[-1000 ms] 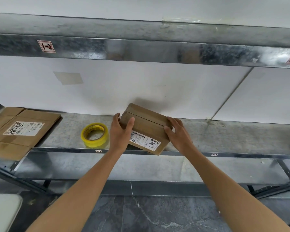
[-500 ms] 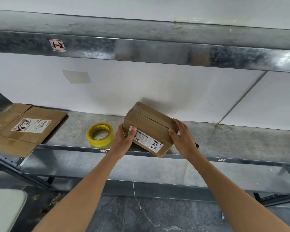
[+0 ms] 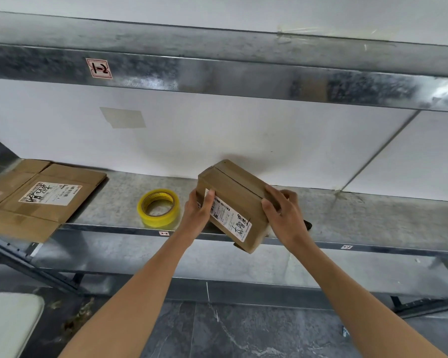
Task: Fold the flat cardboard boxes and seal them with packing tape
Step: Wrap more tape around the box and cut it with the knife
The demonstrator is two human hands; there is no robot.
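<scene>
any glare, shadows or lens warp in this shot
Head view: bright glare on the upper shelf beam, strongest at its right end. Head view: soft shadow on the wall behind the box. Head view: wide-angle warp slants the beam and the lower shelf; the box label looks sharp.

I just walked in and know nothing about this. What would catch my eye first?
A small cardboard box with a white label is held tilted between the left hand and the right hand, at the front edge of a metal shelf. Just left of it, a bright yellow roll of tape lies on the shelf. Flattened cardboard lies at the far left.
</scene>
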